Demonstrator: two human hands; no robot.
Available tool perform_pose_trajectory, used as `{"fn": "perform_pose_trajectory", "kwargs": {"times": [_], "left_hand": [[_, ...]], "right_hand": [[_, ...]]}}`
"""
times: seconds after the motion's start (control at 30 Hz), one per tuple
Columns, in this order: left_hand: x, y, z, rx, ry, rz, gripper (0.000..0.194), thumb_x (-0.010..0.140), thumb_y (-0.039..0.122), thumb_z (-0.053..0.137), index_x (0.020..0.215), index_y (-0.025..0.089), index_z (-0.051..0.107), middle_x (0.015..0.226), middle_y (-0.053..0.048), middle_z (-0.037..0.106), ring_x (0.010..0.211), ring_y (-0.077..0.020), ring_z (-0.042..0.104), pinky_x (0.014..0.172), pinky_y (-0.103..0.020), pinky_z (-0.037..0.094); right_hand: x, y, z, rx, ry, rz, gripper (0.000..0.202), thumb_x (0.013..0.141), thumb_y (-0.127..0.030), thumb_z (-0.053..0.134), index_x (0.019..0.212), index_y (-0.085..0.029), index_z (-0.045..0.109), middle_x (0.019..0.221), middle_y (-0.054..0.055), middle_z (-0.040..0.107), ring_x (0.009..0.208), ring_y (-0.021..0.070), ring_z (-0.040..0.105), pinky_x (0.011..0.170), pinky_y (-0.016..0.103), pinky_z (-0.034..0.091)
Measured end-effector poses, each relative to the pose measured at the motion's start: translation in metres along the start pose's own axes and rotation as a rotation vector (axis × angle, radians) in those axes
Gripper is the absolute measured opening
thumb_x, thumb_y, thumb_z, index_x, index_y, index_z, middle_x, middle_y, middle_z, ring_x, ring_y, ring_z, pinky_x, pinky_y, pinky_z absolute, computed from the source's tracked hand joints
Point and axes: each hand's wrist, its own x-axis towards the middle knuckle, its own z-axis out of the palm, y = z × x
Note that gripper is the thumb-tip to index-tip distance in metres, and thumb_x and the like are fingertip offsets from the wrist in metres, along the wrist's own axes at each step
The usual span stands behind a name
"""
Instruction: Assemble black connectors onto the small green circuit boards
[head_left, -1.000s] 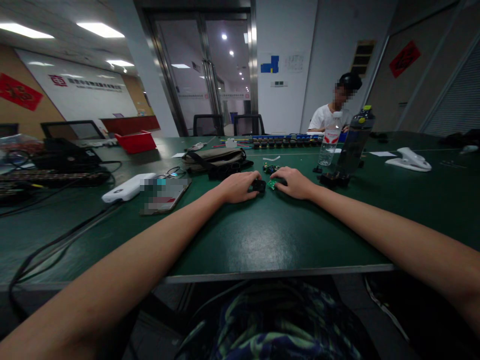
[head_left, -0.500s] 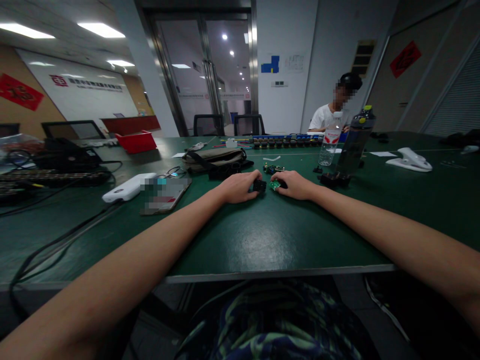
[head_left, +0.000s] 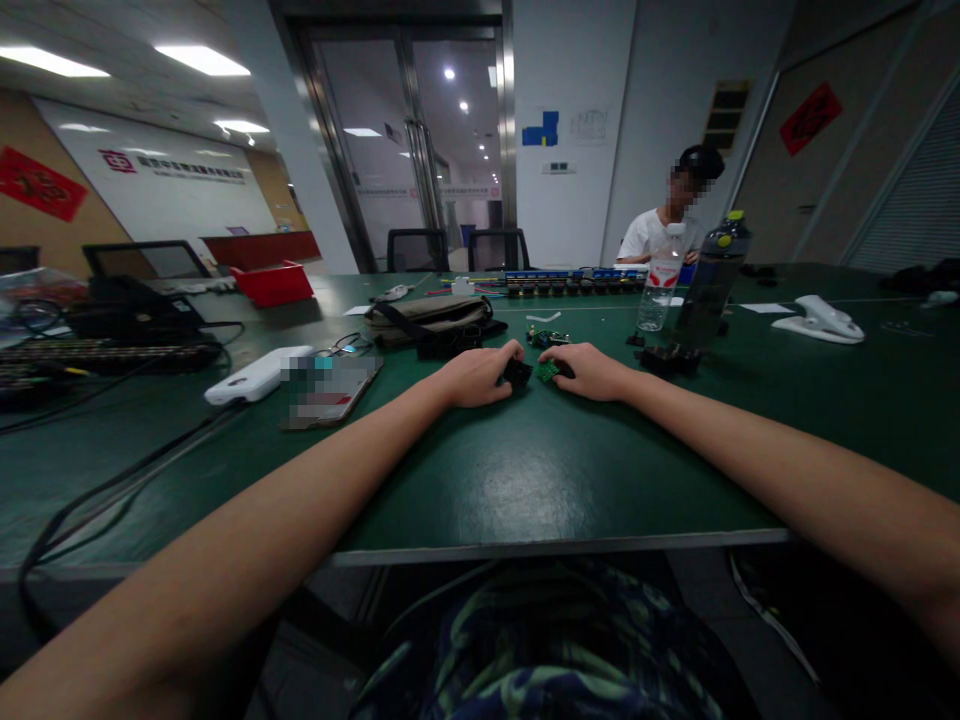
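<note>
in head view, held the black part [head_left: 519, 373] pinched in the left hand [head_left: 476, 377] and the small green board [head_left: 549, 371] gripped in the right hand [head_left: 596, 371], low at the table [head_left: 517, 480], having re-angled the board slightly since a second ago, so seemingly kept handling both, near but apart.

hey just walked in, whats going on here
Someone at a green table is handling small electronic parts with bare hands. The left hand holds a small black part, and the right hand holds a small green circuit board. The two pieces are close together but apart. More circuit boards lie just beyond the hands, with a bag to their left. Another person in a white shirt is across the table.
</note>
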Motion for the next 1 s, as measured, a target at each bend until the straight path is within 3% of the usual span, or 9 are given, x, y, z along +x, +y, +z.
{"fn": "perform_pose_trajectory", "kwargs": {"times": [0.43, 0.7, 0.87, 1.0], "left_hand": [[0.0009, -0.0049, 0.005, -0.025, 0.016, 0.068, 0.049, 0.088, 0.03, 0.051, 0.135, 0.023, 0.043, 0.126, -0.008, 0.062, 0.111, -0.025, 0.064, 0.095, -0.037, 0.05], [0.001, -0.0015, 0.0037, -0.051, 0.038, 0.126, 0.047, 0.093, 0.045, 0.052, 0.136, 0.026, 0.05, 0.133, -0.009, 0.055, 0.118, -0.0245, 0.06, 0.1, -0.036, 0.048], [0.0022, -0.002, 0.0055, -0.042, 0.046, 0.13, 0.044, 0.095, 0.048, 0.05, 0.132, 0.025, 0.051, 0.131, -0.009, 0.055, 0.115, -0.0249, 0.06, 0.098, -0.036, 0.049], [0.0022, -0.0026, 0.0059, -0.034, 0.052, 0.118, 0.038, 0.093, 0.04, 0.052, 0.128, 0.024, 0.051, 0.126, -0.008, 0.056, 0.108, -0.0233, 0.063, 0.093, -0.035, 0.05]], "right_hand": [[-0.001, -0.0003, -0.0012, 0.053, 0.013, 0.006, 0.036, 0.082, -0.014, 0.064, 0.117, -0.017, 0.067, 0.105, 0.01, 0.072, 0.089, 0.0205, 0.066, 0.084, 0.032, 0.049], [-0.0003, 0.0013, 0.0005, 0.046, 0.017, -0.002, 0.036, 0.082, -0.014, 0.064, 0.118, -0.018, 0.067, 0.103, 0.008, 0.073, 0.09, 0.0203, 0.066, 0.085, 0.031, 0.048], [-0.0007, -0.0014, -0.0014, 0.029, -0.008, 0.012, 0.036, 0.083, -0.015, 0.063, 0.119, -0.016, 0.066, 0.104, 0.01, 0.073, 0.092, 0.0216, 0.067, 0.086, 0.033, 0.049], [-0.0011, -0.0027, -0.002, 0.026, -0.017, 0.006, 0.036, 0.083, -0.014, 0.061, 0.119, -0.015, 0.066, 0.107, 0.011, 0.073, 0.094, 0.0223, 0.067, 0.088, 0.034, 0.049]]}}
